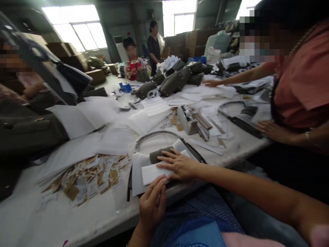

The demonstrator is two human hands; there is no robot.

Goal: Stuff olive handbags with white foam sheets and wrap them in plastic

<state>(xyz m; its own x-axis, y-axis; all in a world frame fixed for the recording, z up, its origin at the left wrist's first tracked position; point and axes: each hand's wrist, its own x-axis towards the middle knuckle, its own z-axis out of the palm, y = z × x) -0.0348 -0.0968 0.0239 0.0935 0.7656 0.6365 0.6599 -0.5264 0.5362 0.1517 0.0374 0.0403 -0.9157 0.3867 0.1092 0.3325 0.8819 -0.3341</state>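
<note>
My right hand (178,165) lies flat with fingers stretched out on a dark grey strap piece (158,155) and a folded white paper sheet (152,172) at the near table edge. My left hand (152,202) pinches the near edge of that white sheet with thumb and fingers. A thin dark strap (154,135) loops behind the sheet.
A pile of small brown-and-white tags (87,178) lies left. A tape dispenser (187,119) and card strips sit behind. Grey bags (174,82) are stacked at the far end. A person in a coral shirt (300,82) leans over the table (77,216) at right; other people sit left and far back.
</note>
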